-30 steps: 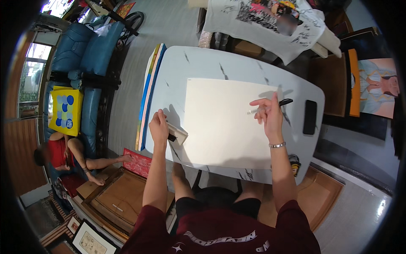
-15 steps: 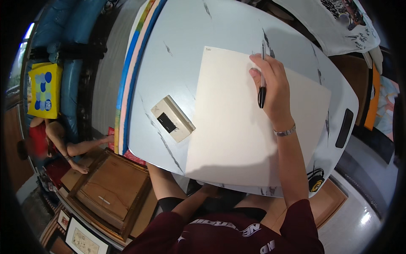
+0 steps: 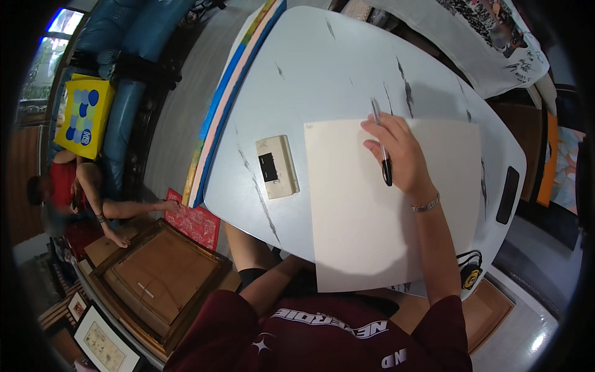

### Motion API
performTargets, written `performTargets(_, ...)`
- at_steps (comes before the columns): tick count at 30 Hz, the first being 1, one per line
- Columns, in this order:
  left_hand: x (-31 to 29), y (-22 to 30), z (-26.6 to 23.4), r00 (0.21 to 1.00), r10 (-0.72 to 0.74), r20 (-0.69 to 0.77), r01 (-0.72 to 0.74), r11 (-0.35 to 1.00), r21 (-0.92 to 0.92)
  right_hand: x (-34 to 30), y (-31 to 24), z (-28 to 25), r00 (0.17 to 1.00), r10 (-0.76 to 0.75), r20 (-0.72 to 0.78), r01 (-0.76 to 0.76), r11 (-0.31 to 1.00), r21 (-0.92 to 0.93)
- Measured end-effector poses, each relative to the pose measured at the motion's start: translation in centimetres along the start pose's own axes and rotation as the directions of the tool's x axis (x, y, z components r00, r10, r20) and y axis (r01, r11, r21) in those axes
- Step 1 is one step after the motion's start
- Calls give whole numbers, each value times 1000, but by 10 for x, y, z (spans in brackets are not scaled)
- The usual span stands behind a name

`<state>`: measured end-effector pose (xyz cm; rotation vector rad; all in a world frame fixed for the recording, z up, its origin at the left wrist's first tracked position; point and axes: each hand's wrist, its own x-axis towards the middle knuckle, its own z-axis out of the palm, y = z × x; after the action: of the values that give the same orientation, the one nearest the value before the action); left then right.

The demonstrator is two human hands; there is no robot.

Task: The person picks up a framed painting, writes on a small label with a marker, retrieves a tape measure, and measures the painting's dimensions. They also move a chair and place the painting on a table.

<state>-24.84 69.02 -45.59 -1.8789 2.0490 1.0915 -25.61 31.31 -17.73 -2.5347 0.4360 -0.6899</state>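
My right hand [image 3: 401, 152] rests over the upper part of a large cream sheet of paper [image 3: 365, 229]. Its thumb and fingers hold a pen [image 3: 381, 142] with a clear barrel; the black capped end points back toward my wrist. The sheet lies on a white marbled table, and its lower left corner hangs past the table's near edge. My left forearm [image 3: 269, 286] runs in below that edge, where the table hides the hand. Left of the sheet sits a small beige box [image 3: 277, 167] with a black panel.
A black phone-like slab [image 3: 507, 194] and a yellow-and-black tape measure [image 3: 471, 274] lie at the table's right side. Coloured boards [image 3: 230, 93] stand along its left edge. On the floor at left are a wooden frame [image 3: 158, 279] and a seated person [image 3: 77, 186].
The sheet has turned counterclockwise and come nearer, so its lower corner now juts over the table edge. My right hand came nearer with the pen. The head view has shifted.
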Motion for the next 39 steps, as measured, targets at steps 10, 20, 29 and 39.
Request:
performTargets(10, 6, -13, -16, 994, -49, 95, 41, 995, 87, -26, -17, -5, 973, -205, 103, 202, 979, 40)
performTargets(20, -206, 10, -341, 900, 168, -402, -370, 782, -502, -48, -11, -19, 965, -245, 90, 247, 969, -7)
performTargets(29, -118, -102, -394, 772, 174, -612, -69, 979, 191, -56, -25, -8, 991, -120, -62, 112, 987, -111)
performTargets(39, -134, -31, -308, 502, -6, -865, -321, 927, -192, -62, -5, -12, 956, 205, -210, -174, 972, 157)
